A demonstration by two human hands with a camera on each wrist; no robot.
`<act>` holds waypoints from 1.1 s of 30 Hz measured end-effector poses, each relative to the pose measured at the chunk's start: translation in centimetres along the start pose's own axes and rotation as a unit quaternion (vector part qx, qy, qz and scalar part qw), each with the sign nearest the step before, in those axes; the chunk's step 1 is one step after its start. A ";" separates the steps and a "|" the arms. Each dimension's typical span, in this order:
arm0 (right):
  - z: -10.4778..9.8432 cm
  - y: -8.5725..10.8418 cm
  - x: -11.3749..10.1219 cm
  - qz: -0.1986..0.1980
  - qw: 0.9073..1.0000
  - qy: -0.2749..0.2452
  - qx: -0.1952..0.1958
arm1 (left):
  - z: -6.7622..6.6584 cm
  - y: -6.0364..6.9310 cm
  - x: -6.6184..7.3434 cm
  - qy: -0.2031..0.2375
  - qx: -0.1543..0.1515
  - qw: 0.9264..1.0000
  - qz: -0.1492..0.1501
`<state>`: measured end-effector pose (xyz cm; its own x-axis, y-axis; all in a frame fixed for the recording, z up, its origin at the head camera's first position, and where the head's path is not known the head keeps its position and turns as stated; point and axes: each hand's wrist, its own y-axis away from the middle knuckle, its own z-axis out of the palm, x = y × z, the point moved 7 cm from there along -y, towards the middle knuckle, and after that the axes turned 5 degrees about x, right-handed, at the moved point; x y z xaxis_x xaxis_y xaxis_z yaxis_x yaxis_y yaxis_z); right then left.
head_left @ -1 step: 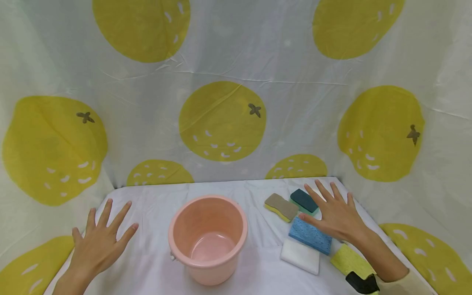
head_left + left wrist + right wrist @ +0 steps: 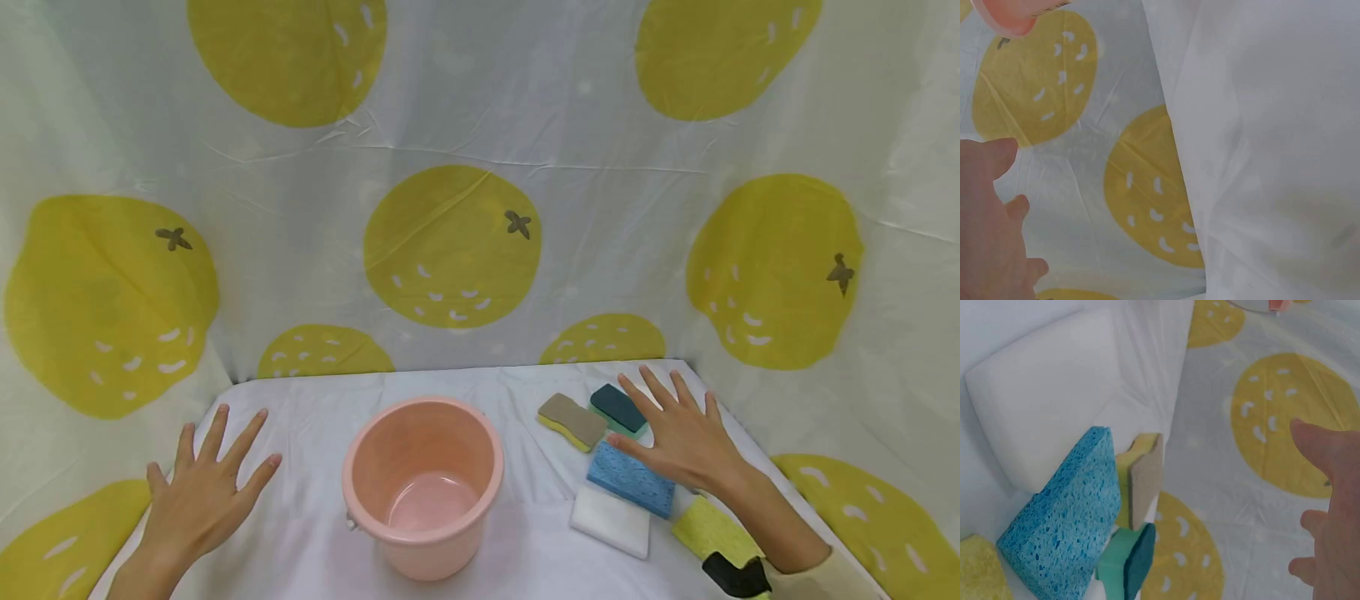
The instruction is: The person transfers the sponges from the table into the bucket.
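Observation:
My left hand [image 2: 197,500] is spread flat above the left side of the white cloth, holding nothing. A pink bucket [image 2: 431,554] stands upright right of it, its inside showing no contents. My right hand [image 2: 686,437] hovers with fingers spread over several sponges, gripping none. Around it lie a grey-and-yellow sponge [image 2: 573,419], a dark green sponge [image 2: 618,407], a blue sponge [image 2: 632,479], a white sponge [image 2: 611,522] and a yellow one [image 2: 716,529], partly behind my forearm. In the right wrist view the blue sponge [image 2: 1069,519] leans near the white sponge [image 2: 1047,394].
Pale curtains with yellow lemon prints [image 2: 453,246] hang behind and on both sides of the white-covered table [image 2: 300,500]. A black-and-yellow item [image 2: 738,575] shows beside my right sleeve at the lower right.

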<state>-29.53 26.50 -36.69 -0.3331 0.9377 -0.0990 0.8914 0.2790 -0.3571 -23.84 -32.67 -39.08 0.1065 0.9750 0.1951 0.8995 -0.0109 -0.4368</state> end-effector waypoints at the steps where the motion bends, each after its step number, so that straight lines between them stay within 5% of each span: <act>1: 0.1 0.1 0.0 0.001 1.000 0.001 -0.001 | 0.1 0.0 0.0 0.000 -0.001 1.000 0.000; 17: -0.4 0.3 -0.3 -0.005 1.000 0.001 0.004 | -0.8 0.1 0.9 0.013 0.009 1.000 0.009; 28: 0.4 0.5 -0.3 -0.013 1.000 -0.022 -0.006 | -1.5 -0.5 5.2 0.141 0.029 0.989 0.039; 33: 0.9 0.6 -0.5 -0.021 0.999 -0.030 -0.005 | -1.3 -0.4 7.2 0.237 0.018 0.970 0.058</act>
<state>-29.12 26.02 -37.69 -0.3874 0.9113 -0.1395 0.8791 0.3196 -0.3537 -22.89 -25.98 -36.34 0.3959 0.7566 0.5205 0.8554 -0.0976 -0.5087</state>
